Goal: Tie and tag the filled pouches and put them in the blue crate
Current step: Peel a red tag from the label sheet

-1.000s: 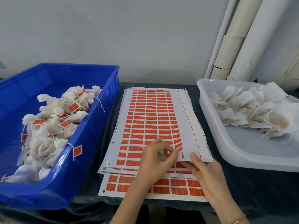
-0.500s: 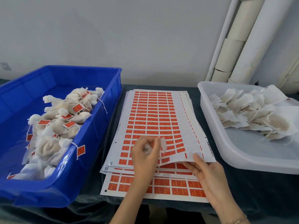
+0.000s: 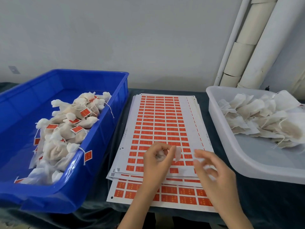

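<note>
My left hand (image 3: pixel 157 160) hovers over the sticker sheets (image 3: pixel 162 128), pinching a peeled sticker (image 3: pixel 177 154) whose pale back faces me, with a small white wad in its palm. My right hand (image 3: pixel 212 169) is blurred, lifted just off the sheets to the right, fingers spread and holding nothing. The blue crate (image 3: pixel 105 129) on the left holds several tied pouches with red tags (image 3: pixel 66 129). The white tray (image 3: pixel 231 146) on the right holds several untied filled pouches (image 3: pixel 257 118).
The stack of sheets with red stickers lies on a dark cloth (image 3: pixel 257 200) between crate and tray. White pipes (image 3: pixel 247 47) run down the wall at the back right. A tag hangs over the crate's near wall (image 3: pixel 88 155).
My left hand peeled a sticker off the top sheet and lifted it. My right hand let go of the sheet's corner, which now lies flat, and rose.
</note>
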`<move>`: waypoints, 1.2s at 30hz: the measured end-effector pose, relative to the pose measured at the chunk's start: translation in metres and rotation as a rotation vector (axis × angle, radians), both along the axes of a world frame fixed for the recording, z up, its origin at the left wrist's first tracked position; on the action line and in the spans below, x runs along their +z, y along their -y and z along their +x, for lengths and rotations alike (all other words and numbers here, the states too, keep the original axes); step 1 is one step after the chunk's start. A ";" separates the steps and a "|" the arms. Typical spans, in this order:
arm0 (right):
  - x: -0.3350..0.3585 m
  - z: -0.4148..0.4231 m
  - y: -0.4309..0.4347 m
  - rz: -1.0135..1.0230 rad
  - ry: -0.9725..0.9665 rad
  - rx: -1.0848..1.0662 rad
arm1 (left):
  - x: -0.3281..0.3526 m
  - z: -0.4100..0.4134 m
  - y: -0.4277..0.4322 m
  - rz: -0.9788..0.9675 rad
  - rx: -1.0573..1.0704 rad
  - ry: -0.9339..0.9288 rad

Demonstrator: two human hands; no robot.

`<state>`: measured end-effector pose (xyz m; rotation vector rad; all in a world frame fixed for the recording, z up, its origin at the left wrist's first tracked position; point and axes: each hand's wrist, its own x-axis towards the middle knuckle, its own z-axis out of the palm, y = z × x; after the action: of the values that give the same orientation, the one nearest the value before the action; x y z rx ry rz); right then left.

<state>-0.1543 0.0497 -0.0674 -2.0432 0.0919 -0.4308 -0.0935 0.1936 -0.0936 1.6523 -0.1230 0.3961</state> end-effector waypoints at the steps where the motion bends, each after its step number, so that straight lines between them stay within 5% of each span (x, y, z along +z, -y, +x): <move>1: 0.004 0.010 -0.004 -0.033 -0.050 0.079 | 0.001 0.000 0.000 0.006 -0.020 0.012; 5: 0.010 0.047 -0.007 -0.027 -0.151 0.274 | 0.002 -0.001 -0.002 0.008 -0.091 0.041; 17: -0.008 0.074 0.002 0.354 -0.135 0.319 | 0.003 -0.001 -0.002 -0.211 -0.141 -0.073; 25: -0.010 0.067 -0.003 0.243 -0.210 0.435 | 0.003 -0.001 -0.003 -0.143 -0.178 -0.037; 32: -0.004 0.072 0.005 0.633 -0.240 0.377 | 0.001 -0.002 -0.003 0.049 -0.133 -0.001; 36: -0.004 0.074 0.006 0.691 -0.229 0.357 | 0.000 -0.001 -0.003 0.070 -0.105 0.002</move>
<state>-0.0805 0.0434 -0.0713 -1.3759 0.0083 0.0657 -0.0942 0.1969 -0.0933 1.7068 -0.2269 0.3171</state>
